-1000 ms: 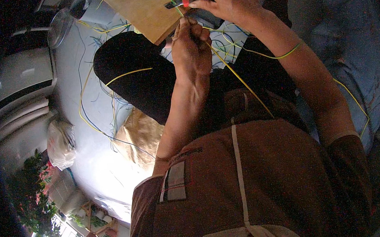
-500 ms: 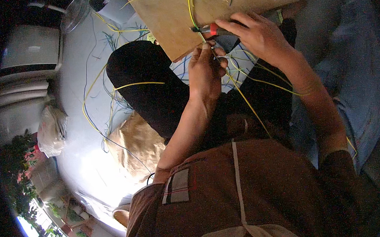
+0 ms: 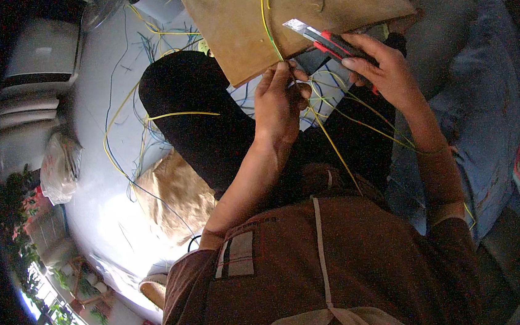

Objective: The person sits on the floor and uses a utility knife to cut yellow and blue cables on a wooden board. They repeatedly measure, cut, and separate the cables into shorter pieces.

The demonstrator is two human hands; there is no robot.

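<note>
The left hand pinches a yellow-green wire, likely light, springy and best held here at the wooden board, while the right hand wraps snugly around a utility knife.

Your utility knife joins a smooth, shiny metal blade to a handle that looks like black and red plastic. The yellow-green wire you pinch wears a smooth plastic sheath with a slight gloss. Your board is wood, flat and mostly matt. You wear soft, matt cloth: a brown top with pale piping and black trousers that reflect almost nothing. To your left, a crumpled tan sheet has a faint sheen, paper or cloth you cannot tell; beyond it, a translucent plastic bag is crinkled and glossy. The blue cloth on your right is matt and creased.
</note>
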